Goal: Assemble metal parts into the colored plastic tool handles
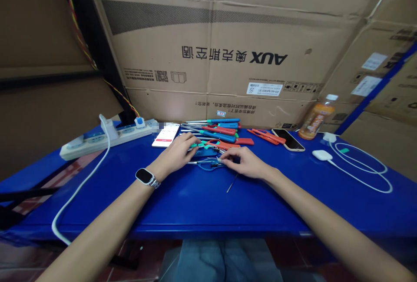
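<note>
Several long-nosed lighters with blue, red and green handles lie in a pile in front of me; one has a red handle (222, 130), another a blue handle (221, 136). My left hand (176, 154), wearing a watch, reaches over the pile's left side, fingers stretched and thumb apart, fingertips near green and blue pieces. In a pinch, my right hand (244, 161) is at the near edge, by a blue loop-handled lighter casing (208, 163). Whatever its fingertips grip is too small to name. Below it lies a thin metal rod (232, 184).
A lit phone (166, 135) and a power strip (97, 140) are at left. Orange casings (267, 136), a dark phone (288, 139), a drink bottle (316, 117) and a white charging puck (322, 155) with cable lie right. Cardboard (228, 69) walls the back of the blue table (195, 208).
</note>
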`<state>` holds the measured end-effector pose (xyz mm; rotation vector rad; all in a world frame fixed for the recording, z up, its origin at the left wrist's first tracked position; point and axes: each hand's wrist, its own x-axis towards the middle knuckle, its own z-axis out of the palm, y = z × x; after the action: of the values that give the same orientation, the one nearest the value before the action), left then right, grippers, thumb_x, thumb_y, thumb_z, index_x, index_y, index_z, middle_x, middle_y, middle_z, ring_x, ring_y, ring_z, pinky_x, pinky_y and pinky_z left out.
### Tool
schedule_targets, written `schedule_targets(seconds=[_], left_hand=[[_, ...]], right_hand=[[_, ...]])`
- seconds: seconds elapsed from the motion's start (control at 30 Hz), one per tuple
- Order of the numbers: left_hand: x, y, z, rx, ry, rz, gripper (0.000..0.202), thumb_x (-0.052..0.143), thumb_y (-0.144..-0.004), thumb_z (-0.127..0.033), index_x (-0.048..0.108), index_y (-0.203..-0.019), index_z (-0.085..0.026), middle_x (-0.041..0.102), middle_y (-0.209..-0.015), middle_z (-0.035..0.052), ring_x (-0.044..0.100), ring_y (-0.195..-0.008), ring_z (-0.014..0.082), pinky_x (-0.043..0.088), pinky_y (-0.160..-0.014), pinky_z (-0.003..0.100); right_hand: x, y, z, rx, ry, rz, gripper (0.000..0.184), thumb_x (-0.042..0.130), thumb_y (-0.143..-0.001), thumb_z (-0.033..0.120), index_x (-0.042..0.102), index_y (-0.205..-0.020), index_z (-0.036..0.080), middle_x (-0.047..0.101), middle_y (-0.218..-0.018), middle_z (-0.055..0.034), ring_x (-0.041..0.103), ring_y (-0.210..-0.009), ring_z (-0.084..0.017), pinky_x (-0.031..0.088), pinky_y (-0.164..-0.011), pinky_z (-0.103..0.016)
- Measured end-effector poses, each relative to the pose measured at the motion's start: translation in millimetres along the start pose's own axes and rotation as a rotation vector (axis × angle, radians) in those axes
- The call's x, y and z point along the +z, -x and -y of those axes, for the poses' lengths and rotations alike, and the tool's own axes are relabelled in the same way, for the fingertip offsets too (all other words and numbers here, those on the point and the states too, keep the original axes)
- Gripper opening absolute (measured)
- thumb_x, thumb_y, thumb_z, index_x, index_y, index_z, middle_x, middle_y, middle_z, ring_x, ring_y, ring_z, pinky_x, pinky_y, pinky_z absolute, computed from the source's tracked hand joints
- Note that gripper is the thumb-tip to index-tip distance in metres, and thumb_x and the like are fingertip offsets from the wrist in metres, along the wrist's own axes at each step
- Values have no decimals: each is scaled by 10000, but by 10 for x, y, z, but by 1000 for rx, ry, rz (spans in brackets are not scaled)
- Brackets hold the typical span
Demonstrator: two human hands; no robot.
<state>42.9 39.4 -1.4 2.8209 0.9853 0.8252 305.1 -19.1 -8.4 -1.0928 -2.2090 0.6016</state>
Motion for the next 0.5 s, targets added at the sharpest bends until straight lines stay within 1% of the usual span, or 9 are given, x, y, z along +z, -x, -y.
schedule_targets(seconds=[0.1, 0.17, 0.23, 0.3, 0.37, 0.43, 0.5], left_hand=[[8, -34, -223, 60, 112, -27, 235, 435, -993, -314, 621, -1055, -185, 598, -1037, 86, 556, -1010, 236, 459, -923, 399], [47, -70, -349, 50, 203, -20, 235, 467, -984, -340, 647, -1042, -198, 622, -1014, 74, 566, -996, 229, 465, -900, 382], [93, -109, -423, 21, 287, 34, 228, 497, -971, -341, 676, -1006, -203, 655, -963, 57, 592, -925, 213, 474, -840, 350], [126, -141, -443, -25, 358, 62, 219, 526, -957, -333, 698, -944, -198, 682, -908, 42, 609, -853, 196, 471, -788, 323], [140, -159, -427, -82, 422, 57, 213, 552, -940, -330, 707, -905, -189, 704, -880, 32, 621, -814, 185, 468, -751, 303], [139, -163, -402, -122, 470, 57, 214, 565, -927, -342, 711, -919, -185, 720, -884, 28, 632, -803, 181, 468, -717, 287], [132, -160, -386, -133, 485, 72, 231, 565, -921, -359, 714, -940, -184, 726, -887, 29, 639, -799, 182, 469, -699, 282]], right_hand=[[8, -11, 8, 7, -6, -21, 251, 544, -931, 331, 713, -1004, 160, 742, -898, -53, 648, -760, -167, 495, -709, -286], [7, -16, 21, 10, 0, -32, 262, 530, -942, 332, 714, -1018, 162, 744, -931, -62, 656, -798, -178, 502, -737, -296], [4, -18, 32, 12, -3, -42, 261, 524, -947, 325, 713, -1032, 168, 746, -971, -70, 665, -850, -192, 509, -778, -311], [1, -17, 40, 12, -20, -56, 254, 518, -948, 309, 708, -1048, 173, 745, -1006, -73, 671, -894, -200, 511, -815, -326], [0, -15, 47, 17, -40, -69, 248, 513, -949, 292, 700, -1060, 173, 742, -1021, -72, 673, -908, -200, 511, -832, -335], [-1, -14, 58, 26, -59, -78, 243, 507, -951, 289, 693, -1055, 171, 740, -1015, -69, 673, -907, -198, 512, -833, -336], [0, -14, 72, 31, -72, -81, 243, 498, -955, 295, 690, -1037, 170, 738, -993, -65, 671, -894, -197, 513, -822, -332]])
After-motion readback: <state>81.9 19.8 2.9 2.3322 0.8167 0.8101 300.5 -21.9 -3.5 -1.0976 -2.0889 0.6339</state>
